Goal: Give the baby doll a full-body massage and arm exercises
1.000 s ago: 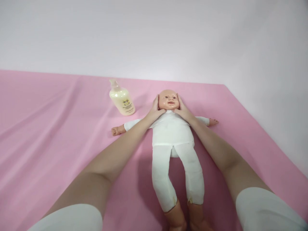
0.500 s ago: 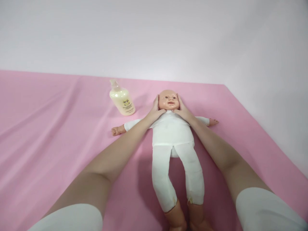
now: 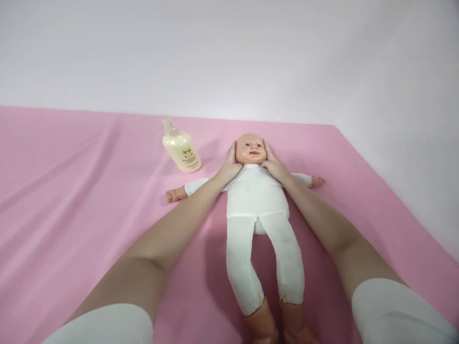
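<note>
Lying across almost everything I can see, the pink sheet (image 3: 71, 200) runs back to a pale wall, its far edge straight and its right edge slanting toward me. On it the baby doll (image 3: 256, 205) lies on its back, nearer the far right corner than the left side, its long axis running from near to far: head at the far end, legs pointing back at me. Its white cloth body is straight; its arms stick out sideways, one toward the left, one toward the right edge.

My arms reach out along either side of that axis. My left hand (image 3: 231, 165) is cupped against the left side of the doll's head (image 3: 251, 149), and my right hand (image 3: 272, 163) against the right side, so the head sits between my palms, both hands equally close to it. My fingers are laid flat and together along the cheeks, thumbs under the chin at the collar, pressing lightly rather than wrapped round.

Beyond my left hand, apart from the doll and near the far edge, a cream lotion bottle (image 3: 181, 149) with a pump top leans away from me.

The doll's feet are cut off at the lower edge of the view, the back of its head is hidden against the sheet, and the bottle's label is too small to read.
</note>
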Available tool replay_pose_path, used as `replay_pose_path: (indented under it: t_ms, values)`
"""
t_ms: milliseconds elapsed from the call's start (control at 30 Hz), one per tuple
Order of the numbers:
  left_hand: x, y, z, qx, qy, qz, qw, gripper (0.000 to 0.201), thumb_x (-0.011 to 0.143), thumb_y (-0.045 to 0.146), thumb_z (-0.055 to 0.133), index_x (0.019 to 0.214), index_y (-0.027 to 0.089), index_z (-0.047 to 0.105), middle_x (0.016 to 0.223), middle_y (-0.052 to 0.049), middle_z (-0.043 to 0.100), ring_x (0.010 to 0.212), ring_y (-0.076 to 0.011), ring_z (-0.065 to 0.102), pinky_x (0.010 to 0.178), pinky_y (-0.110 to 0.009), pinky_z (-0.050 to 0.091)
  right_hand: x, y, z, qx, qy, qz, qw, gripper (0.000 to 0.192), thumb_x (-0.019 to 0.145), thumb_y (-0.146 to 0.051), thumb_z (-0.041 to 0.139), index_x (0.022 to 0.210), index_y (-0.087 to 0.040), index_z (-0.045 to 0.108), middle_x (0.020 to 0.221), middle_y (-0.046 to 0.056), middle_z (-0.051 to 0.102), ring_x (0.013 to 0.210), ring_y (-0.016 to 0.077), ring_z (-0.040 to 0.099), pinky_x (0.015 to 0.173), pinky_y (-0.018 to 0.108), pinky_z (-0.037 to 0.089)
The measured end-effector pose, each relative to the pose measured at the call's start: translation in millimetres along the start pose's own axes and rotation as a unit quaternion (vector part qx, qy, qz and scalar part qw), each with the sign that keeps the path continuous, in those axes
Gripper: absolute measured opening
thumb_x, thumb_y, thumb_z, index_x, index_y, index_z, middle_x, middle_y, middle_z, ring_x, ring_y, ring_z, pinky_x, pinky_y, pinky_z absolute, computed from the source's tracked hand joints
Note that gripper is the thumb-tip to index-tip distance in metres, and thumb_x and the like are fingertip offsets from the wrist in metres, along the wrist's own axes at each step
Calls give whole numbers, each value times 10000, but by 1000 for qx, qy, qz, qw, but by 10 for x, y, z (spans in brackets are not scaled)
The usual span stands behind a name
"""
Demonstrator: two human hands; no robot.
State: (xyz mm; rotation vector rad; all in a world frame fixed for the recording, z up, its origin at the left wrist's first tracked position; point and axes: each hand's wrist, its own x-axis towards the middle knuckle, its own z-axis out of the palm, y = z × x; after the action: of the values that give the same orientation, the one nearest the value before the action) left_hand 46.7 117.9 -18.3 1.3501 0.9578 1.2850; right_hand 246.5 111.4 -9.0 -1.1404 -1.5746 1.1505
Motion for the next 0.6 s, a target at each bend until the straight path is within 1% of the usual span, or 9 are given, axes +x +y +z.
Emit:
replay_pose_path:
  t_ms: [67, 133, 200, 267, 367, 400, 467, 533, 600]
  values:
    - [3, 12, 17, -2, -5, -8, 1000, 1076, 618, 63, 734, 1586, 228, 295, 1713, -112, 210, 1579, -313, 240, 1307, -448, 182, 8, 6, 7, -1, 1, -6, 1000, 1113, 676, -156, 597, 1654, -299, 86, 1671, -27, 345, 1450, 283, 483, 1278, 503, 304]
    - [0, 36, 34, -5, -4, -9, 1000, 1058, 629, 78, 745, 1580, 228, 305, 1716, -116, 202, 1580, -314, 237, 1303, -451, 190, 22, 11, 21, -1, 6, -21, 1000, 1114, 692, -171, 627, 1654, -269, 76, 1665, 11, 359, 1471, 269, 459, 1281, 490, 299]
    - [-2, 57, 41, -11, 2, -5, 1000, 1010, 646, 91, 747, 1562, 223, 343, 1707, -114, 237, 1588, -306, 212, 1306, -439, 171, 38, 19, 35, 1, 11, -36, 999, 1116, 701, -191, 664, 1652, -255, 83, 1670, 37, 349, 1490, 259, 434, 1280, 474, 305]
    - [1, 66, 35, -14, 14, 1, 1000, 949, 658, 86, 736, 1534, 226, 399, 1691, -101, 289, 1599, -298, 165, 1308, -433, 142, 52, 32, 44, 6, 11, -46, 999, 1112, 712, -208, 688, 1649, -266, 94, 1670, 41, 347, 1503, 252, 417, 1284, 474, 299]
    - [4, 67, 21, -11, 33, 7, 999, 875, 657, 54, 701, 1480, 259, 486, 1674, -56, 342, 1607, -285, 119, 1309, -439, 104, 70, 55, 47, 7, 19, -57, 998, 1051, 750, -237, 689, 1645, -271, 138, 1668, 34, 355, 1531, 242, 371, 1303, 463, 243]
    - [1, 72, 24, -16, 34, 6, 999, 857, 661, 56, 691, 1469, 269, 501, 1665, -43, 363, 1604, -284, 133, 1309, -449, 108, 75, 62, 48, 8, 25, -59, 998, 1019, 765, -247, 679, 1642, -265, 161, 1670, 33, 353, 1538, 238, 358, 1305, 453, 232]
    - [-11, 95, 45, -39, 23, -2, 999, 814, 692, 97, 678, 1467, 275, 505, 1638, -39, 414, 1585, -296, 220, 1304, -484, 159, 88, 70, 49, 16, 34, -60, 997, 955, 798, -275, 655, 1636, -263, 198, 1671, 27, 355, 1542, 229, 351, 1302, 439, 238]
    - [-31, 134, 81, -66, 17, -12, 998, 772, 732, 151, 661, 1479, 255, 496, 1612, -58, 455, 1547, -310, 322, 1288, -508, 232, 102, 75, 52, 25, 38, -59, 997, 913, 824, -313, 642, 1632, -276, 218, 1665, 16, 368, 1541, 222, 354, 1292, 441, 261]
    - [-52, 178, 116, -81, 30, -15, 996, 754, 749, 169, 647, 1485, 228, 498, 1598, -77, 473, 1522, -312, 374, 1281, -498, 267, 117, 80, 53, 28, 45, -55, 997, 876, 846, -354, 631, 1626, -295, 237, 1658, -1, 384, 1545, 216, 347, 1284, 447, 275]
